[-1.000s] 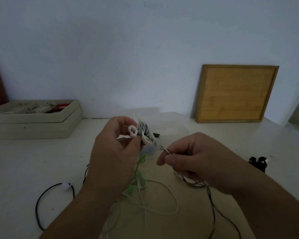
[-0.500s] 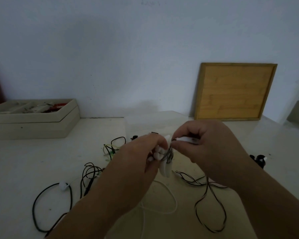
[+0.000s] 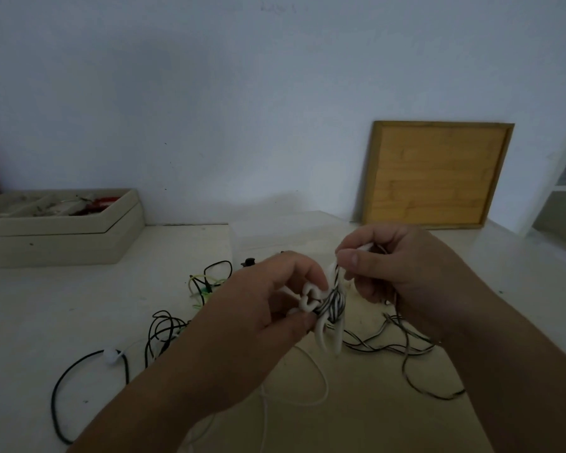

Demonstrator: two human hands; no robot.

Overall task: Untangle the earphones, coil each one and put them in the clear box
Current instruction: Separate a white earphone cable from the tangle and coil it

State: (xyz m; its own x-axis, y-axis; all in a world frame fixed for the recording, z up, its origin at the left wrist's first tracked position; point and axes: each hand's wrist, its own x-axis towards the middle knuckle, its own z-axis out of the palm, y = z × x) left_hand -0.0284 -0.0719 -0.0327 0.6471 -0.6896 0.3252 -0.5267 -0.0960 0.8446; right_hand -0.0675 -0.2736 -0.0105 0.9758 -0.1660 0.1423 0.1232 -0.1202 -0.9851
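My left hand point(image 3: 268, 305) pinches a white earphone bundle point(image 3: 327, 318) folded into loops, with a black-and-white striped cord wound round its middle. My right hand point(image 3: 392, 266) pinches the striped cord just above the bundle; the rest of that cord point(image 3: 406, 351) trails down onto the table. A black earphone cable point(image 3: 79, 367) with a white bud, a yellow-green cable point(image 3: 203, 286) and a white cable point(image 3: 311, 384) lie tangled on the table below my hands. The clear box point(image 3: 268, 230) stands behind my hands, hard to make out.
A beige tray point(image 3: 59, 237) holding small items sits at the back left. A wooden board point(image 3: 435, 174) leans on the wall at the back right. A small black earphone part point(image 3: 249, 261) lies near the clear box.
My right hand has carried the striped cord up and round the white bundle, adding turns. Both hands sit lower and closer together than a second ago.
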